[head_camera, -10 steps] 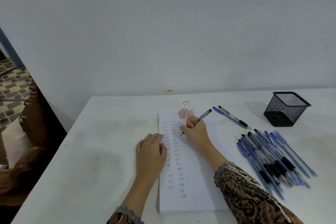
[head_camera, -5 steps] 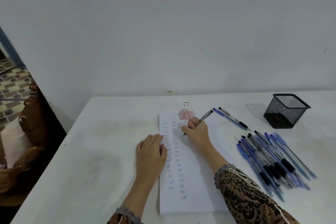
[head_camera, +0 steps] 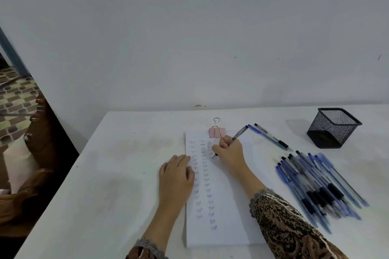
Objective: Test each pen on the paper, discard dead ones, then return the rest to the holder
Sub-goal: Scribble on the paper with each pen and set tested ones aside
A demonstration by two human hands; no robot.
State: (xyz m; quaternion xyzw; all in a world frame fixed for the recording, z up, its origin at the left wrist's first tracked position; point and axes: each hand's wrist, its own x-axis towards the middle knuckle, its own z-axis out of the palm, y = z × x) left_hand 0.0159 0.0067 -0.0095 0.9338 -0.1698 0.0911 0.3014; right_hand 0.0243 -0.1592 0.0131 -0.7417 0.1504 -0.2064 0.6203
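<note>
My right hand (head_camera: 229, 151) grips a pen (head_camera: 240, 133), fingers curled tight round the barrel. Its tip is down on the paper (head_camera: 223, 195), at the foot of a short third column of small handwritten marks near the sheet's far end. The pen's clip end sticks out past my knuckles, angled toward the tabletop's far right. My left hand (head_camera: 175, 176) lies palm down, fingers straight and close together, pressing the paper's left edge, with the fingertips over the first column.

The paper lies lengthwise in the middle of the tabletop (head_camera: 126, 174), its near end close to the near edge. Two long columns of marks run down it, too small to read for sure. A pink binder clip (head_camera: 217, 131) is clamped on the sheet's far edge, with one wire handle pointing toward the far edge.

Two separate pens (head_camera: 269, 136) lie side by side just right of the paper's far right corner. The pen pile (head_camera: 315, 187), blue and clear barrels with black grips, lies between the paper and the right edge. The black mesh holder (head_camera: 333, 127) stands upright near the far right corner, beyond the pile and apart from it. A patterned sleeve (head_camera: 284, 221) covers my right forearm. A wooden chair (head_camera: 35, 153) stands beyond the left edge.
</note>
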